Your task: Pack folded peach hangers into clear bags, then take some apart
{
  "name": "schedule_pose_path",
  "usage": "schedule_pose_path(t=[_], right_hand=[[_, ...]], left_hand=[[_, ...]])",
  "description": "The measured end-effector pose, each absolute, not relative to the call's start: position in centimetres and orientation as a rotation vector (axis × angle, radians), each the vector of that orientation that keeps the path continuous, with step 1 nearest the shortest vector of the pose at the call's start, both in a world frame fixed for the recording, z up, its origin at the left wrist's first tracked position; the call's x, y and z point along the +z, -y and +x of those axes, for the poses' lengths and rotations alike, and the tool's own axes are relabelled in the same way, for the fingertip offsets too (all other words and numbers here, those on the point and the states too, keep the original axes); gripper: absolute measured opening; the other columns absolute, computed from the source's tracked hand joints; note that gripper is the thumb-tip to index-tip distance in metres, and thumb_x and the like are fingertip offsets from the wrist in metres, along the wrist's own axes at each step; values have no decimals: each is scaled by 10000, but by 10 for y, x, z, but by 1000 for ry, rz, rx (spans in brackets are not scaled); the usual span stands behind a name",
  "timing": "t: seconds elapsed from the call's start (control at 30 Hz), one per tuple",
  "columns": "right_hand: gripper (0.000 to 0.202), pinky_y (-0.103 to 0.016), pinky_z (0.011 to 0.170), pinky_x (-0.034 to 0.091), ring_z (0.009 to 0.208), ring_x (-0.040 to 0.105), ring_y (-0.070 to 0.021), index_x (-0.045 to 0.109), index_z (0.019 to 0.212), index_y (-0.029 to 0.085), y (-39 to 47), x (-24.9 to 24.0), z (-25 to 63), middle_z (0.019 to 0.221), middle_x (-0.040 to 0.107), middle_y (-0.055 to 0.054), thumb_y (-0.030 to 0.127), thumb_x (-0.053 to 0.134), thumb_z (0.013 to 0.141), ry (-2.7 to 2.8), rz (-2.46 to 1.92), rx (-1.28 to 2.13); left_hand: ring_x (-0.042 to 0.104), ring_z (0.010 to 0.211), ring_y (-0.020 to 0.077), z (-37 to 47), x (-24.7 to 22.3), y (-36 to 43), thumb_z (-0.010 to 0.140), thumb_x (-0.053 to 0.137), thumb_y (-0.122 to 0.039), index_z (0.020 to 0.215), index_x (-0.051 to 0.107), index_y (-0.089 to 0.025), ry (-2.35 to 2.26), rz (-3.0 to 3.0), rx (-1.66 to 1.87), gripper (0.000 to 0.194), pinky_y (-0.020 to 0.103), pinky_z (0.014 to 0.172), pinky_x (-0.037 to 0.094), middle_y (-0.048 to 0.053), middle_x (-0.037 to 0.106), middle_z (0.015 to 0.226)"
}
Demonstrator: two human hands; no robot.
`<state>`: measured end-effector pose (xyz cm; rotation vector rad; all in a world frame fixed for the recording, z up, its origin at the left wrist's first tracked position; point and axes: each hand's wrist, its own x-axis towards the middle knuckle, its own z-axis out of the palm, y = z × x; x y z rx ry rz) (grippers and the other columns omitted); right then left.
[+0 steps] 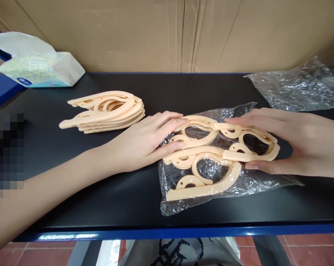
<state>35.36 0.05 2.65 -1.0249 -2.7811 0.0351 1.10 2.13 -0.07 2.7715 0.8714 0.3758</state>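
Three cream folded plastic hangers lie on a clear plastic bag: one at the upper left [200, 140], one at the right [273, 151] and one at the lower front [204, 190]. The bag [255, 184] is spread flat on the black table. My left hand [147, 138] rests its fingers on the upper left hanger, palm down, fingers apart. My right hand [291, 142] has its thumb and fingers around the right hanger. A neat stack of the same folded hangers [108, 112] sits to the left, beyond my left forearm.
A tissue pack [41, 70] stands at the back left. Another crumpled clear bag [297, 88] lies at the back right. Cardboard [133, 37] rises behind the black table [108, 199], whose front edge is blue.
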Motion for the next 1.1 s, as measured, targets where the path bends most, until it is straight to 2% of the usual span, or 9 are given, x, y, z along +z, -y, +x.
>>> schedule_pose_path(t=[0.2,0.37,0.53,0.63,0.83,0.97,1.1], right_hand=[[609,-377,734,622,1000,737,-272,498,1421,357,-3,29,347,1227,708,-24,643,614,895,2710,-1051,100],[681,-374,796,593,1071,687,-260,474,1498,304,-1,23,342,1284,659,-56,631,603,915,2647,-1075,88],[701,-356,805,566,976,683,-235,563,1430,212,-5,25,346,1179,680,-74,677,598,906,2514,-1120,4],[720,-366,835,562,998,679,-250,587,1407,171,-9,26,347,1193,692,-96,686,595,905,2440,-1148,-33],[743,-445,872,561,1097,671,-313,563,1450,194,-14,19,349,1234,687,-117,700,578,906,2431,-1199,-186],[739,-437,865,574,1115,667,-306,538,1473,203,-16,17,351,1255,666,-117,696,557,923,2458,-1194,-193],[737,-416,876,591,1160,661,-304,520,1495,222,-11,21,350,1347,621,-120,668,592,914,2445,-1156,-188]], left_hand=[[574,1301,265,12,2,-20,1098,374,-499,1497,472,-130,-865,2780,351,552,383,1113,455,166,518,1513],[563,1318,254,11,4,-21,1085,437,-484,1482,479,-135,-761,2763,374,530,371,1102,460,165,533,1490],[581,1269,231,10,6,-20,1056,518,-465,1438,494,-141,-679,2740,395,502,349,1075,472,151,566,1437],[608,1211,230,11,6,-19,1035,553,-467,1386,517,-164,-657,2744,407,465,356,1028,496,141,594,1389],[625,1156,242,11,3,-19,996,572,-422,1346,511,-211,-609,2767,464,414,377,969,517,126,617,1345],[619,1159,246,11,5,-20,987,572,-400,1356,506,-195,-588,2782,428,427,383,958,515,131,607,1360],[630,1131,263,12,7,-19,942,652,-545,1346,524,-173,-597,2787,401,563,398,942,527,153,600,1365]])
